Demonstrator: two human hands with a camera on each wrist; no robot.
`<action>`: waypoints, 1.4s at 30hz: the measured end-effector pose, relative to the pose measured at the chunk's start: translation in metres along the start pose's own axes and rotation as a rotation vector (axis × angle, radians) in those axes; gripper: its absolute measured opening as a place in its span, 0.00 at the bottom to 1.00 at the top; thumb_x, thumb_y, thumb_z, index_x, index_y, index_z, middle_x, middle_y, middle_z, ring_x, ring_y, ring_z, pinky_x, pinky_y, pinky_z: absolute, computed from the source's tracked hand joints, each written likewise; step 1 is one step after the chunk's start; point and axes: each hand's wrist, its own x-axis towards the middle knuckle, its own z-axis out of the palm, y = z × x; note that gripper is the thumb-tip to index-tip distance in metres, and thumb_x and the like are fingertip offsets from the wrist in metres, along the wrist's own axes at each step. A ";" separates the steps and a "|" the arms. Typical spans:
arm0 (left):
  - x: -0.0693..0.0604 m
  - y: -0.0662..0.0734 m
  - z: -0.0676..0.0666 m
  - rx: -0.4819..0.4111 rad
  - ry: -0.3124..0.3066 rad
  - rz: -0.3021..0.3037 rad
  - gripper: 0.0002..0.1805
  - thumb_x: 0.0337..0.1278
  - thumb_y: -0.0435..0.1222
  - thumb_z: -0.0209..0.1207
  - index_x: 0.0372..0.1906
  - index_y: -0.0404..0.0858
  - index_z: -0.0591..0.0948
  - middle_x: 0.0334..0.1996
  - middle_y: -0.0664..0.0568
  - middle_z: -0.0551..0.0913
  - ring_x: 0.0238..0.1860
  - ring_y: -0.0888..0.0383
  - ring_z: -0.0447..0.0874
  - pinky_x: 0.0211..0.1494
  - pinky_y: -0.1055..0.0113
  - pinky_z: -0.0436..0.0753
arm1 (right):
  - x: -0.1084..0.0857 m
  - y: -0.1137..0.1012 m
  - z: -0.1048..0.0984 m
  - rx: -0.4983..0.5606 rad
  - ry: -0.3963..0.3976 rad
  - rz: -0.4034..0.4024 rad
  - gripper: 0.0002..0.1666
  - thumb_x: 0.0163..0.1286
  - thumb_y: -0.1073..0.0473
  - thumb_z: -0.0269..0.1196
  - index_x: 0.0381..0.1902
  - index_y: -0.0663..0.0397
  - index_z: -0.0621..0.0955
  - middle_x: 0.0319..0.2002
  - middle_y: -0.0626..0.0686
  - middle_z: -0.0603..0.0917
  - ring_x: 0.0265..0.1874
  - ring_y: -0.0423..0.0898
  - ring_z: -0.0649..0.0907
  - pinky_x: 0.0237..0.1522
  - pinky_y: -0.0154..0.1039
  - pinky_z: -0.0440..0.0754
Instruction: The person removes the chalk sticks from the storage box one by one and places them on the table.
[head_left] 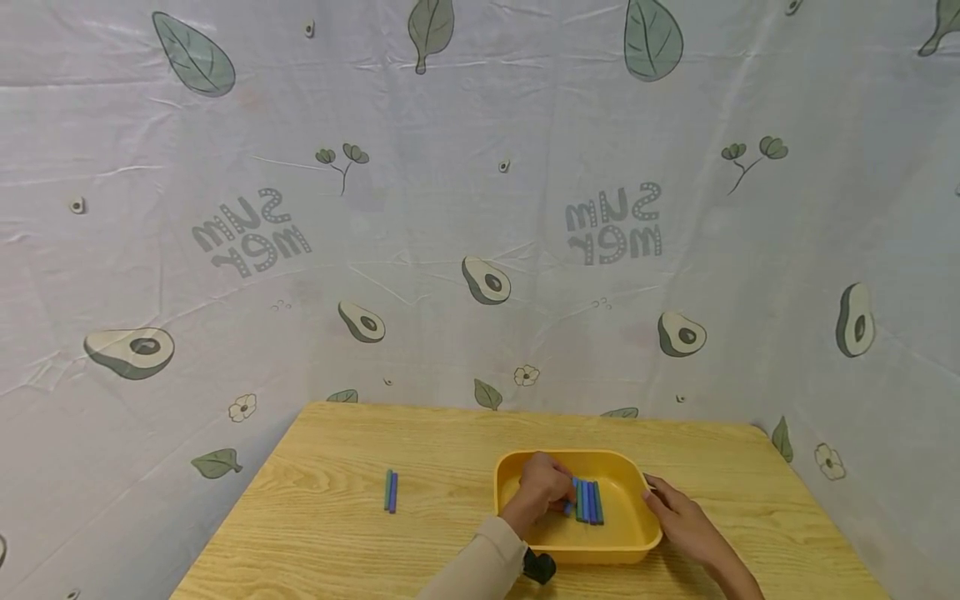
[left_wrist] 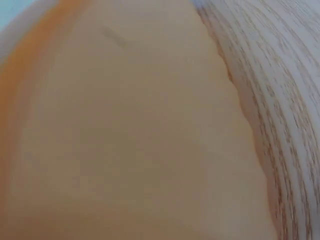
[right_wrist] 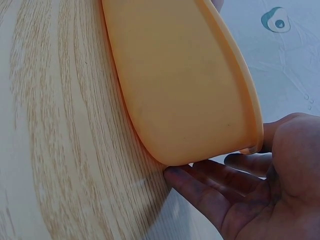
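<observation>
The left hand (head_left: 546, 482) pinches a slim blue stick (head_left: 567, 507) inside a yellow plastic tray (head_left: 624, 510); just right of that stick, a row of blue and green sticks (head_left: 589, 502) points near to far. The right hand (head_left: 681, 518) grips the tray's right rim. Left on the wooden surface (head_left: 446, 467), 2 parallel green and violet-blue sticks (head_left: 393, 493) point likewise.
</observation>
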 end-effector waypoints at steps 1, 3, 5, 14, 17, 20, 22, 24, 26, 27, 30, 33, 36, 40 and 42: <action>0.000 0.000 0.000 -0.002 -0.001 0.004 0.09 0.43 0.19 0.74 0.29 0.34 0.92 0.22 0.52 0.84 0.21 0.59 0.81 0.27 0.62 0.91 | 0.000 0.000 0.000 -0.001 0.000 0.004 0.38 0.90 0.46 0.48 0.82 0.70 0.62 0.72 0.74 0.75 0.68 0.67 0.81 0.65 0.60 0.84; 0.000 0.000 -0.001 -0.025 -0.007 -0.001 0.09 0.43 0.19 0.73 0.30 0.33 0.92 0.22 0.53 0.83 0.21 0.59 0.79 0.27 0.62 0.90 | 0.001 0.001 0.001 -0.008 0.003 0.010 0.38 0.90 0.46 0.48 0.82 0.70 0.63 0.72 0.74 0.76 0.68 0.67 0.81 0.65 0.60 0.84; 0.000 -0.001 -0.002 -0.042 -0.016 -0.007 0.09 0.43 0.19 0.72 0.31 0.33 0.92 0.22 0.53 0.82 0.22 0.59 0.77 0.27 0.63 0.88 | 0.000 0.002 0.001 -0.020 0.002 0.006 0.38 0.90 0.46 0.48 0.81 0.71 0.62 0.72 0.75 0.75 0.68 0.68 0.80 0.65 0.60 0.84; -0.001 -0.002 -0.012 -0.190 -0.117 -0.066 0.09 0.52 0.20 0.71 0.38 0.32 0.90 0.29 0.51 0.85 0.27 0.59 0.80 0.35 0.64 0.91 | -0.002 0.004 0.001 0.000 0.005 0.008 0.38 0.90 0.47 0.48 0.82 0.70 0.62 0.73 0.75 0.74 0.69 0.69 0.80 0.66 0.61 0.83; -0.002 0.000 -0.016 -0.226 -0.149 -0.066 0.08 0.55 0.20 0.70 0.39 0.32 0.91 0.28 0.53 0.85 0.27 0.60 0.80 0.33 0.65 0.91 | -0.002 0.005 0.001 0.001 0.005 0.007 0.37 0.90 0.48 0.48 0.81 0.71 0.62 0.73 0.76 0.74 0.68 0.68 0.80 0.65 0.60 0.84; -0.003 0.003 -0.021 -0.249 -0.169 -0.048 0.08 0.57 0.22 0.69 0.40 0.32 0.91 0.28 0.52 0.87 0.25 0.61 0.80 0.30 0.68 0.89 | -0.002 0.005 0.000 -0.001 0.009 0.009 0.37 0.90 0.47 0.48 0.81 0.70 0.62 0.73 0.75 0.74 0.69 0.68 0.80 0.66 0.60 0.84; -0.004 0.005 -0.024 -0.255 -0.173 -0.033 0.08 0.58 0.23 0.70 0.42 0.33 0.92 0.29 0.51 0.87 0.25 0.60 0.80 0.30 0.69 0.89 | -0.002 0.005 -0.001 -0.009 0.007 -0.001 0.37 0.90 0.47 0.48 0.81 0.71 0.62 0.73 0.75 0.74 0.69 0.69 0.80 0.65 0.61 0.84; -0.004 0.008 -0.027 -0.264 -0.178 -0.027 0.08 0.59 0.24 0.70 0.43 0.33 0.92 0.30 0.49 0.88 0.25 0.60 0.81 0.32 0.68 0.90 | -0.001 0.004 -0.002 -0.013 0.006 -0.001 0.37 0.90 0.47 0.48 0.81 0.70 0.62 0.73 0.75 0.74 0.69 0.69 0.79 0.66 0.61 0.83; -0.004 0.010 -0.030 -0.264 -0.176 -0.027 0.08 0.60 0.25 0.70 0.43 0.34 0.92 0.31 0.49 0.88 0.26 0.60 0.83 0.35 0.66 0.92 | -0.001 0.005 -0.002 -0.022 0.002 -0.002 0.38 0.90 0.46 0.47 0.81 0.71 0.62 0.73 0.75 0.74 0.69 0.69 0.79 0.66 0.62 0.83; -0.005 0.011 -0.031 -0.272 -0.179 -0.031 0.08 0.60 0.26 0.71 0.43 0.35 0.92 0.32 0.49 0.88 0.27 0.60 0.83 0.37 0.65 0.92 | -0.001 0.004 -0.003 -0.022 -0.001 -0.001 0.38 0.90 0.46 0.47 0.81 0.71 0.62 0.73 0.76 0.74 0.69 0.70 0.79 0.66 0.62 0.83; -0.004 0.013 -0.035 -0.295 -0.179 -0.037 0.07 0.61 0.27 0.71 0.43 0.37 0.92 0.33 0.48 0.89 0.27 0.59 0.84 0.40 0.62 0.93 | -0.001 0.004 -0.003 -0.018 -0.004 0.004 0.38 0.90 0.46 0.47 0.81 0.71 0.62 0.73 0.75 0.74 0.69 0.69 0.79 0.66 0.62 0.83; -0.005 0.014 -0.041 -0.319 -0.181 -0.030 0.07 0.62 0.28 0.72 0.43 0.37 0.92 0.34 0.48 0.90 0.28 0.58 0.84 0.39 0.62 0.93 | -0.001 0.003 -0.003 0.004 -0.005 0.006 0.38 0.90 0.47 0.48 0.82 0.70 0.62 0.73 0.74 0.75 0.68 0.67 0.81 0.66 0.61 0.83; -0.005 0.014 -0.050 -0.335 -0.197 -0.009 0.08 0.63 0.28 0.71 0.45 0.37 0.91 0.36 0.47 0.90 0.29 0.58 0.85 0.38 0.64 0.92 | 0.001 0.003 -0.002 0.004 -0.009 0.001 0.38 0.90 0.47 0.48 0.82 0.71 0.62 0.71 0.74 0.76 0.66 0.65 0.82 0.64 0.60 0.85; -0.007 0.014 -0.069 -0.379 -0.217 0.016 0.10 0.64 0.28 0.70 0.48 0.35 0.91 0.38 0.46 0.91 0.30 0.58 0.86 0.39 0.65 0.92 | 0.002 0.003 -0.002 -0.009 -0.011 -0.004 0.39 0.90 0.46 0.48 0.81 0.72 0.62 0.70 0.74 0.77 0.65 0.64 0.83 0.63 0.59 0.85; -0.008 0.014 -0.079 -0.397 -0.206 0.029 0.11 0.64 0.27 0.70 0.49 0.34 0.91 0.39 0.45 0.91 0.31 0.58 0.87 0.40 0.64 0.93 | 0.003 0.003 -0.002 -0.006 -0.007 -0.005 0.39 0.90 0.46 0.49 0.81 0.71 0.62 0.70 0.74 0.77 0.66 0.64 0.83 0.64 0.59 0.85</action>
